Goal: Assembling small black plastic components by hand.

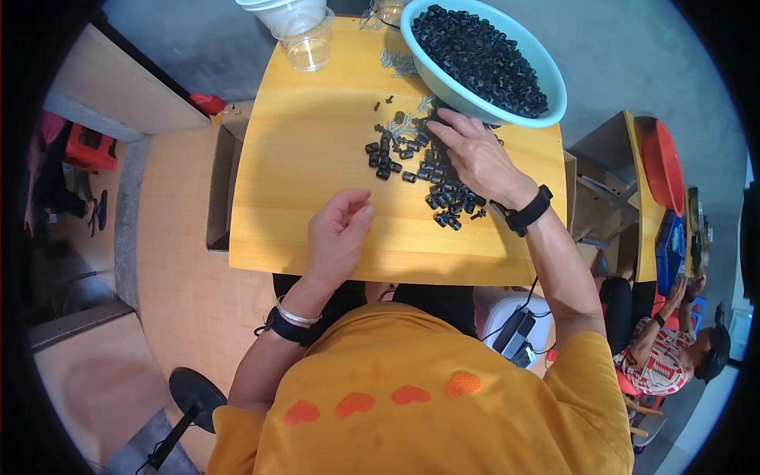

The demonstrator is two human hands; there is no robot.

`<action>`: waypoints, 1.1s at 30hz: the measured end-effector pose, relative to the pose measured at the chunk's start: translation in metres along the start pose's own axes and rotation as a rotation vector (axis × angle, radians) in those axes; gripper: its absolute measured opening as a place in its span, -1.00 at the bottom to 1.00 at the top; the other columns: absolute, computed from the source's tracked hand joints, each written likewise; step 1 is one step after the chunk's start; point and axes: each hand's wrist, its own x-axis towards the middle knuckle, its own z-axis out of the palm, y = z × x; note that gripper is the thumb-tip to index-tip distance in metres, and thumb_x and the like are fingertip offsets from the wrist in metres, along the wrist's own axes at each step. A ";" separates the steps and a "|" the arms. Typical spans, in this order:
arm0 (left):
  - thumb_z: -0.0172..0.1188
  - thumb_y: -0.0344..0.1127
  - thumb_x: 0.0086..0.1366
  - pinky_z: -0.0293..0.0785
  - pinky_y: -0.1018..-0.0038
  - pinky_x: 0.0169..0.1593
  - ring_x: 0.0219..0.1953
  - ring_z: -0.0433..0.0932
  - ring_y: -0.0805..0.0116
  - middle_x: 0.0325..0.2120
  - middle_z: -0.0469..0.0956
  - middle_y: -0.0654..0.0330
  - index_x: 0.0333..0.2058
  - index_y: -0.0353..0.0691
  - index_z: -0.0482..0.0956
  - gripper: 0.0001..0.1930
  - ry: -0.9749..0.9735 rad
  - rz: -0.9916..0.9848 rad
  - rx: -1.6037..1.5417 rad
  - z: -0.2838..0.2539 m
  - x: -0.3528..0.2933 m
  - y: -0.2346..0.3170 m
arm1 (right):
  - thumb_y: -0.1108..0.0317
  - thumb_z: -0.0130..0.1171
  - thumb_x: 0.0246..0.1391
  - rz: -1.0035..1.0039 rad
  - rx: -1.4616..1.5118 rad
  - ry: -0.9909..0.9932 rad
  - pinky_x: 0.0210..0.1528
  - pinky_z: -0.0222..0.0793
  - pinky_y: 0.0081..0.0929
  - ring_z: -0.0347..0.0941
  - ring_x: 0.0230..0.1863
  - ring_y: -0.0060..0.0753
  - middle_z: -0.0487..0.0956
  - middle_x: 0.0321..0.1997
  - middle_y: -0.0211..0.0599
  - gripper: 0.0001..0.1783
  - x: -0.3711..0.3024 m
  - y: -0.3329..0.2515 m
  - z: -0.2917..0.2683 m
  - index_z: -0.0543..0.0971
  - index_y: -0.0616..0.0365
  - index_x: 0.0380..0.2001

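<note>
My right hand reaches over a loose heap of small black plastic parts, fingers stretched out and touching its upper side. Short black cylinders lie scattered left of the heap, along with a few small black pieces like screws or plugs. Nearer the table's front edge, my left hand hovers with curled fingers and the thumb against them. Whatever it may hold is hidden inside. Silver screws lie among and behind the black parts.
A light-blue basin full of small black parts stands at the table's far right. Clear plastic cups are at the far left, and more silver screws lie between. Another person sits to the right, near a red basin.
</note>
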 end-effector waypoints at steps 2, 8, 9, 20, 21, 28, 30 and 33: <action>0.08 -0.36 0.23 0.33 0.72 -0.37 -0.36 0.44 0.62 -0.33 0.50 0.29 -0.11 -0.31 0.42 -0.73 0.004 0.045 0.000 -0.003 0.003 -0.002 | 0.59 -0.03 -0.14 -0.006 -0.040 -0.061 0.10 0.15 -0.18 0.16 0.15 -0.04 0.27 0.14 -0.09 -0.50 0.007 -0.003 0.003 0.38 0.18 -0.02; 0.10 -0.43 0.19 0.40 0.62 -0.20 -0.29 0.46 0.52 -0.30 0.47 0.19 -0.14 -0.37 0.41 -0.74 0.036 0.156 -0.066 -0.011 0.007 -0.002 | 0.59 -0.02 -0.16 0.034 -0.046 -0.149 0.08 0.16 -0.20 0.22 0.11 -0.04 0.33 0.09 -0.09 -0.52 -0.009 -0.010 -0.004 0.41 0.18 -0.05; 0.09 -0.44 0.19 0.40 0.61 -0.19 -0.29 0.45 0.51 -0.29 0.47 0.18 -0.13 -0.38 0.40 -0.74 0.034 0.143 -0.073 -0.012 0.006 -0.001 | 0.59 -0.01 -0.16 0.036 -0.038 -0.144 0.06 0.17 -0.20 0.23 0.09 -0.03 0.34 0.07 -0.09 -0.54 -0.009 -0.012 -0.005 0.42 0.19 -0.07; 0.08 -0.37 0.22 0.40 0.63 -0.30 -0.30 0.45 0.56 -0.29 0.46 0.29 -0.13 -0.29 0.42 -0.75 -0.014 0.032 -0.217 -0.021 0.013 -0.013 | 0.50 0.04 -0.13 -0.106 -0.018 -0.187 -0.02 0.19 -0.22 0.26 -0.04 -0.12 0.34 0.00 -0.15 -0.59 0.013 -0.054 0.005 0.48 0.06 -0.11; 0.08 -0.35 0.22 0.40 0.63 -0.30 -0.30 0.45 0.55 -0.30 0.46 0.29 -0.13 -0.29 0.42 -0.75 -0.030 0.063 -0.228 -0.021 0.013 -0.016 | 0.50 0.04 -0.13 -0.107 -0.018 -0.191 -0.02 0.19 -0.22 0.26 -0.04 -0.12 0.34 0.00 -0.15 -0.59 0.011 -0.052 0.004 0.48 0.06 -0.11; 0.05 -0.35 0.24 0.42 0.63 -0.31 -0.31 0.46 0.55 -0.29 0.45 0.28 -0.15 -0.28 0.43 -0.77 -0.067 0.110 -0.177 -0.023 0.014 -0.017 | 0.43 0.07 -0.11 -0.025 -0.101 -0.195 0.02 0.18 -0.24 0.25 0.02 -0.11 0.33 0.05 -0.15 -0.61 0.004 -0.051 -0.004 0.47 0.09 -0.11; 0.05 -0.35 0.24 0.42 0.63 -0.31 -0.31 0.46 0.54 -0.29 0.45 0.28 -0.15 -0.28 0.43 -0.78 -0.072 0.112 -0.189 -0.022 0.014 -0.018 | 0.34 0.10 -0.08 -0.101 -0.005 -0.142 0.08 0.14 -0.20 0.18 0.13 -0.07 0.29 0.11 -0.13 -0.57 0.011 -0.064 0.004 0.42 0.10 -0.05; 0.04 -0.37 0.25 0.42 0.63 -0.31 -0.31 0.47 0.54 -0.28 0.45 0.27 -0.15 -0.30 0.43 -0.78 -0.065 0.119 -0.197 -0.021 0.014 -0.023 | 0.12 0.07 -0.01 -0.130 -0.060 -0.205 0.16 0.05 -0.15 0.05 0.24 -0.06 0.18 0.22 -0.13 -0.45 0.023 -0.083 0.017 0.34 0.10 0.05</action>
